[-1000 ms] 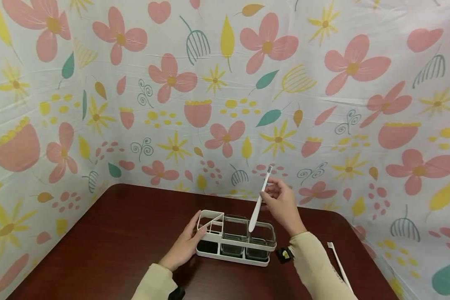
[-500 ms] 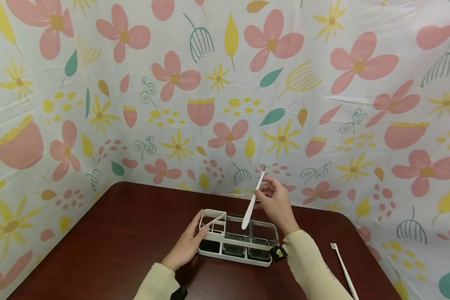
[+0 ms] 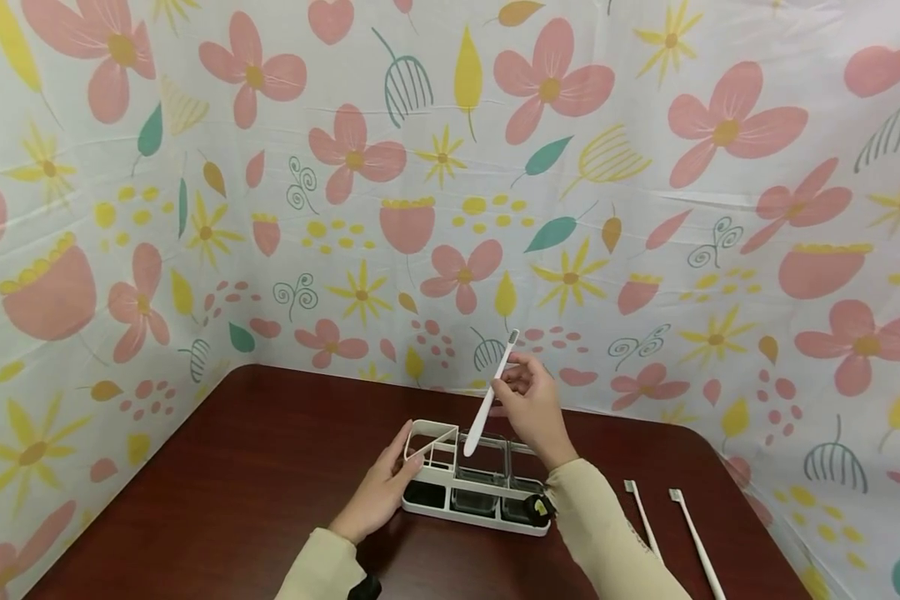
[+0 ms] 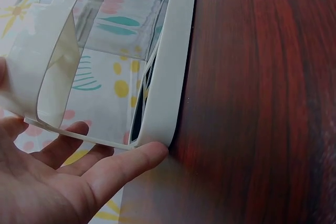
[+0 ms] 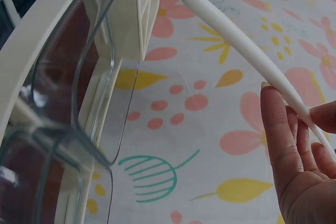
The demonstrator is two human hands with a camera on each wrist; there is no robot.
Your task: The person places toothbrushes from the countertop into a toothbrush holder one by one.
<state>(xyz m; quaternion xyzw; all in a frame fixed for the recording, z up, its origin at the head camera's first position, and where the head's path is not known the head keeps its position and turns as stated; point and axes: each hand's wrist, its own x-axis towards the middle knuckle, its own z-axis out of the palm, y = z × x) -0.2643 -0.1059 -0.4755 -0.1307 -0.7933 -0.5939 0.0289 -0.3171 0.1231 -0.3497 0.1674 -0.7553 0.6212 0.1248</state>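
A white toothbrush (image 3: 486, 412) is pinched between the thumb and fingers of my right hand (image 3: 534, 411). It slants with bristles up, and its rounded handle end (image 5: 202, 4) points down over the toothbrush holder (image 3: 487, 524). My left hand (image 3: 375, 493) grips the holder's left end, with the thumb (image 4: 142, 161) along its lower edge and fingers behind. The holder is a white two-level frame with a divided section at the left. Clear cups (image 3: 474, 502) sit in its middle and right compartments. My right wrist hides part of the right cup.
Two more white toothbrushes, a nearer one (image 3: 645, 518) beside the right sleeve and another (image 3: 697, 542) farther right, lie on the dark red-brown table (image 3: 270, 467). A flower-patterned curtain (image 3: 450, 208) hangs behind the table and along its sides.
My right hand has moved left with the toothbrush, from above the right cup to above the middle one. Another toothbrush on the table has come into view beside the sleeve. The left hand keeps its grip.
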